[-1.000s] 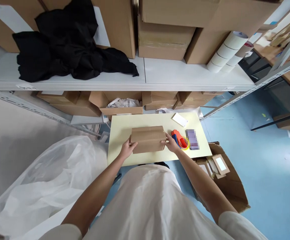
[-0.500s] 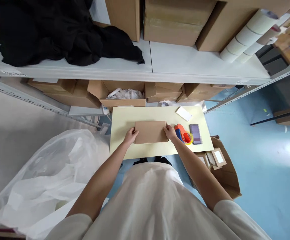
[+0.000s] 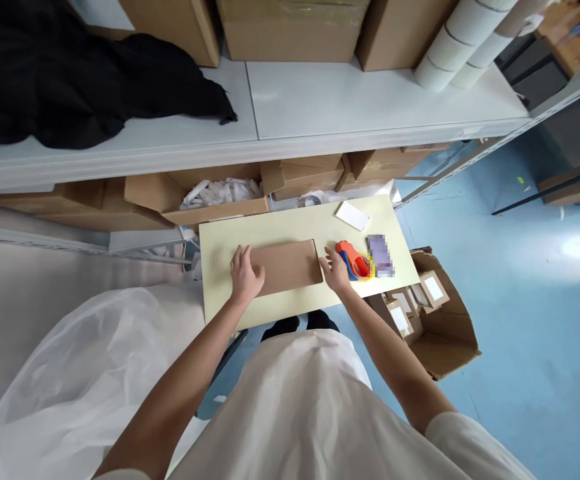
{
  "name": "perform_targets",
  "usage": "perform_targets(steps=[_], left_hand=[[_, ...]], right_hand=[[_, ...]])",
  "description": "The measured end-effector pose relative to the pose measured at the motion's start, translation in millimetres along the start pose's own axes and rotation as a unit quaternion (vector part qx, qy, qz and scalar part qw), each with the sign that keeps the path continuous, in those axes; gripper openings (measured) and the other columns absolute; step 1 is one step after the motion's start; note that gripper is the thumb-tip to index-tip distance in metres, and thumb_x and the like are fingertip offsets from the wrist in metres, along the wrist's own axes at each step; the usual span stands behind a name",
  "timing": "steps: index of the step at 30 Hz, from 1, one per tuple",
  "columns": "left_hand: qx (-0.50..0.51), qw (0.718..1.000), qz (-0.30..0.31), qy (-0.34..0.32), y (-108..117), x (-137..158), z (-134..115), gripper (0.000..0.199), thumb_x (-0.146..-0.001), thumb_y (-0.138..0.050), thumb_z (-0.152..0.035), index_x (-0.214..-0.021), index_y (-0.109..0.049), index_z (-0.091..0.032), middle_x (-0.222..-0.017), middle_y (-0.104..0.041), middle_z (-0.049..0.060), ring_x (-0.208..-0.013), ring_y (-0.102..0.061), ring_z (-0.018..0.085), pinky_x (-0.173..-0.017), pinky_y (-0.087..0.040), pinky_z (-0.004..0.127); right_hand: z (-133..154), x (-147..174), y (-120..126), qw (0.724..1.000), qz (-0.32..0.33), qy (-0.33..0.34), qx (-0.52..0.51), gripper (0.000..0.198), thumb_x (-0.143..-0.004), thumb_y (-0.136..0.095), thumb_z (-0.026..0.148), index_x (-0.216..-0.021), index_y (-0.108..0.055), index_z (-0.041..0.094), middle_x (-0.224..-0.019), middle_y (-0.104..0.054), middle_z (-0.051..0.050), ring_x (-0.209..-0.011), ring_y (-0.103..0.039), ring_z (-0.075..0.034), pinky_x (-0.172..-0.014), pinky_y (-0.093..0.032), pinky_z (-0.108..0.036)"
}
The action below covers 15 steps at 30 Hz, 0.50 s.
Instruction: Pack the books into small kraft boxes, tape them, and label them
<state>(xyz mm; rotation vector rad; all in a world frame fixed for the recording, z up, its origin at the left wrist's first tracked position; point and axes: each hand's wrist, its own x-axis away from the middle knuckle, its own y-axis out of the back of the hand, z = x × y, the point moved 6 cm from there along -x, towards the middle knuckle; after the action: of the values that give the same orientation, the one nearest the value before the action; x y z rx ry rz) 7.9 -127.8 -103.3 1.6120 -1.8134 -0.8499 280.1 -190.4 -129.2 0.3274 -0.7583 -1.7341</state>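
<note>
Head view: brown box (image 3: 289, 268) lies flat on the pale worktop (image 3: 216, 241), between the two hands. Long axis runs left-right across the person's front, right end angled a bit farther away. Left hand (image 3: 244, 275) at the box's left end, right hand (image 3: 337, 272) at its right end, so the box is to the right of one and to the left of the other. Left hand is the closer: its thumb overlaps the box's left end in view, fingers beyond the end. Right fingertips just beside the right edge; contact can't be told.

Grip: both hands loosely open. Left has thumb well away from fingers, not closed round the box; whether the thumb presses on it, can't tell. Right has fingers part curled and spread, nothing seen held.

Around the box: orange tape dispenser (image 3: 345, 249) to its right, just past the right hand. Purple item (image 3: 379, 250), pixelated, farther right. Flat white case (image 3: 353, 215) to its far right, toward the shelf (image 3: 370, 100). Open carton (image 3: 457, 327) with small boxes (image 3: 435, 287) lower right of the box, beyond the worktop end. Plastic bag (image 3: 85, 380) lower left of it.
</note>
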Motion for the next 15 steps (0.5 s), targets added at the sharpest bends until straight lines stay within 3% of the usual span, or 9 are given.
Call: perform_targets(steps=[3,7,11,15], left_hand=[[-0.041,0.99,0.095,-0.097,-18,-4,-44,0.069,-0.074,-0.064,-0.038,-0.134,-0.042,-0.015,-0.15,-0.023,0.018,-0.139,-0.019,0.035,-0.111,-0.02,0.051],[-0.077,0.955,0.22,-0.184,-61,-11,-92,0.098,-0.055,-0.076,-0.052,-0.14,-0.037,-0.022,-0.154,-0.014,0.015,-0.14,-0.01,0.041,-0.11,-0.007,0.057],[-0.105,0.935,0.272,-0.204,-91,-17,-113,0.119,-0.036,-0.083,-0.053,-0.141,-0.035,-0.027,-0.155,-0.01,0.014,-0.138,-0.003,0.047,-0.107,0.002,0.063],[-0.161,0.929,0.287,-0.172,-96,-18,-107,0.119,-0.038,-0.081,-0.057,-0.143,-0.03,-0.03,-0.155,-0.012,0.014,-0.136,-0.012,0.048,-0.105,0.002,0.065]], right_hand=[[-30,25,33,0.997,-0.029,0.017,0.073,0.045,-0.087,-0.046,0.038,-0.126,-0.049,0.015,-0.119,-0.057,-0.018,-0.11,-0.053,-0.029,-0.092,-0.044,-0.045],[-70,38,61,0.988,-0.012,-0.002,0.151,0.042,-0.085,-0.05,0.034,-0.123,-0.049,0.015,-0.117,-0.057,-0.017,-0.112,-0.051,-0.031,-0.092,-0.042,-0.047],[-83,17,58,0.976,0.047,-0.04,0.208,0.045,-0.081,-0.059,0.04,-0.117,-0.053,0.014,-0.112,-0.058,-0.018,-0.108,-0.053,-0.032,-0.09,-0.043,-0.044],[-89,-6,37,0.957,0.13,-0.116,0.23,0.036,-0.083,-0.057,0.04,-0.106,-0.055,0.013,-0.101,-0.061,-0.02,-0.098,-0.059,-0.032,-0.08,-0.045,-0.039]])
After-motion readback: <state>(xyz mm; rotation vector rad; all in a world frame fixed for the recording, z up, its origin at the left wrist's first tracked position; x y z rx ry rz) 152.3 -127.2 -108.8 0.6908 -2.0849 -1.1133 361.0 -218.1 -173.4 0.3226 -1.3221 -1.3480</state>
